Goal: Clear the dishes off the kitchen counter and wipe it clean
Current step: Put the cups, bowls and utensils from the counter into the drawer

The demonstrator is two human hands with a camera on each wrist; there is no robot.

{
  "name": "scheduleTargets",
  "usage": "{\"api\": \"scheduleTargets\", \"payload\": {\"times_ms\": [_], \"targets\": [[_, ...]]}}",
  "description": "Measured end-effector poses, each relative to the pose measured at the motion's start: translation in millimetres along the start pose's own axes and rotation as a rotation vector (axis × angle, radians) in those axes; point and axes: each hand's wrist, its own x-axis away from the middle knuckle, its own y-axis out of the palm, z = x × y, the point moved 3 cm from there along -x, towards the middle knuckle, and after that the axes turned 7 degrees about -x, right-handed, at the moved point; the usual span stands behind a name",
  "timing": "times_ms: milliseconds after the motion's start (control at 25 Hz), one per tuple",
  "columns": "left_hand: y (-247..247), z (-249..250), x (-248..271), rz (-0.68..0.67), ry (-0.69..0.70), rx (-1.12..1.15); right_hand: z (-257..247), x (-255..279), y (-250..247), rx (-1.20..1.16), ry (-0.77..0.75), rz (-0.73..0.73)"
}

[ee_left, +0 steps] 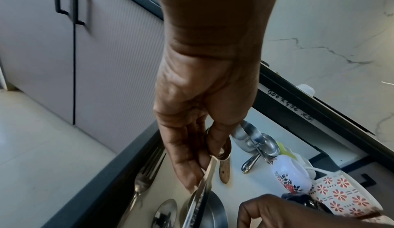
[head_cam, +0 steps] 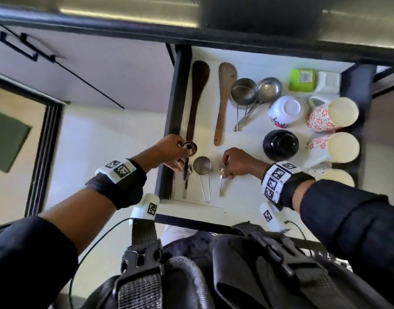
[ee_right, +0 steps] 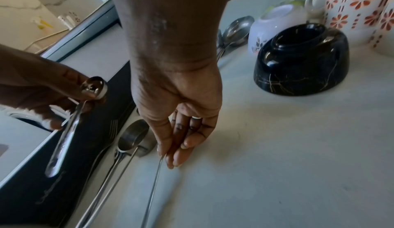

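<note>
An open white-lined drawer holds the utensils and dishes. My left hand hangs over its left edge and pinches a small steel measuring spoon by the handle, clear of the drawer floor; the left wrist view shows its handle between thumb and fingers. My right hand is low in the front of the drawer, its fingers pinching the thin handle of a steel spoon that lies on the liner. The spoon's bowl is mostly hidden under the hand.
A long-handled steel cup, a fork and a spoon lie between my hands. Two wooden spatulas, steel measuring cups, a white bowl, a black bowl, floral mugs and a green box fill the back and right.
</note>
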Motion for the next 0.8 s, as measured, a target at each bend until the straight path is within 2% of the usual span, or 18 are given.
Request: {"api": "scheduleTargets", "payload": {"times_ms": [160, 320, 520, 640, 800], "targets": [[4.9, -1.3, -1.0, 0.036, -0.014, 0.019, 8.5, 1.0, 16.1, 0.012, -0.044, -0.039], [9.0, -5.3, 0.8, 0.025, -0.036, 0.038, 10.9, 1.0, 20.7, 0.035, -0.058, -0.017], [8.9, 2.9, 3.0, -0.018, -0.007, 0.081, 8.6, 7.8, 12.9, 0.255, -0.104, 0.087], [11.1, 10.3, 2.0, -0.042, 0.028, 0.106, 11.3, 4.7, 12.2, 0.244, -0.115, 0.086], [17.0, 14.6, -0.4, -0.063, 0.024, 0.11, 9.8, 5.2, 14.6, 0.394, -0.182, 0.111]]}}
